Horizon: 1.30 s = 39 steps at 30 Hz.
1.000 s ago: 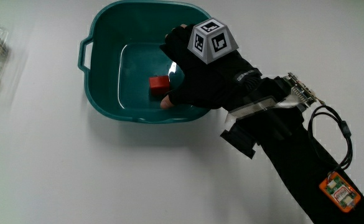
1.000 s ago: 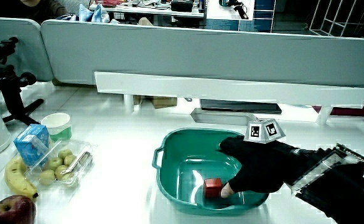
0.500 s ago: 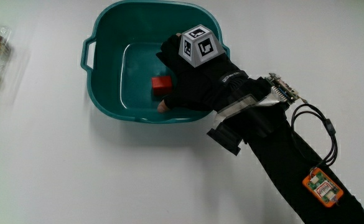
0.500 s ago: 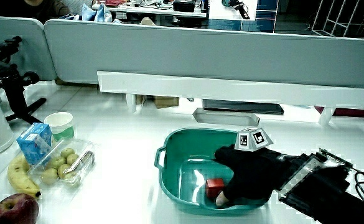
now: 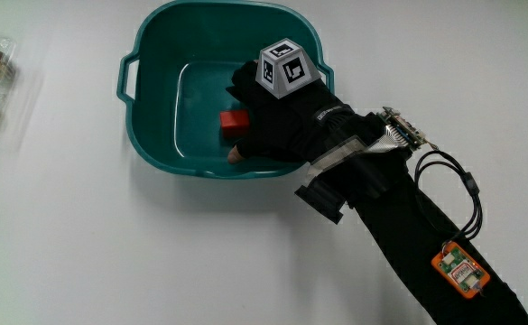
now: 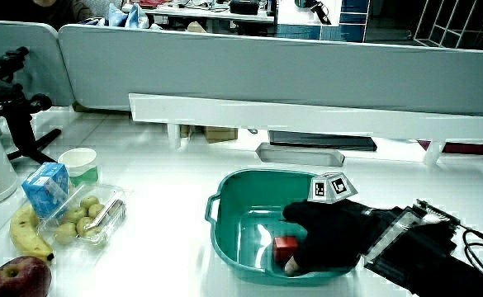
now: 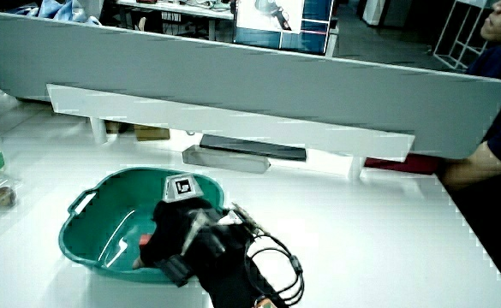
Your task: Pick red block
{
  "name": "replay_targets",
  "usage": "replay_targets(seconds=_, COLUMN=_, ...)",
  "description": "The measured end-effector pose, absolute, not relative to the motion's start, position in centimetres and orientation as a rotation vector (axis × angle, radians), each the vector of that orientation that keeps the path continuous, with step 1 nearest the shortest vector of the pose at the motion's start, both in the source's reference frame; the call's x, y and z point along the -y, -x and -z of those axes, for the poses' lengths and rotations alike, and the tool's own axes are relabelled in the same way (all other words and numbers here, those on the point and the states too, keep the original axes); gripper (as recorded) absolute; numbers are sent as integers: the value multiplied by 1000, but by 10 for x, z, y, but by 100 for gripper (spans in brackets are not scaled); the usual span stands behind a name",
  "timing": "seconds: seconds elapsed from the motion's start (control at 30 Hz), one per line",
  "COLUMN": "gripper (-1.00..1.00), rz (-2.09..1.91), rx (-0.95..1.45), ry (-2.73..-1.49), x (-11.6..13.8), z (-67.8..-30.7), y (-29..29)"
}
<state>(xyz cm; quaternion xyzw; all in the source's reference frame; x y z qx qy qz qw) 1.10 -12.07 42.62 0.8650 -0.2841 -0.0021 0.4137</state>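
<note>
Now the black gloved hand [image 5: 282,122] reaches into the teal plastic basin [image 5: 155,135], its curled fingers [image 5: 237,153] touching the small red block [image 5: 234,123], not yet closed on it.

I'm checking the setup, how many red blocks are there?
1. The block lies in the tub, against the hand. The hand may hide more.

1. A white tabletop [image 5: 83,253] fills the foreground.
2. A low grey partition [image 6: 307,78] lines its edge, fronted by a white shelf [image 6: 307,120].
3. Office desks show above the partition.
</note>
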Motion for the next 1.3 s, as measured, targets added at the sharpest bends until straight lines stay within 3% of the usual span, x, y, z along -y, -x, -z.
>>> replay_targets(seconds=1.3, gripper=84, rz=-16, rx=747, ry=-2214, x=120, z=-432, y=-8)
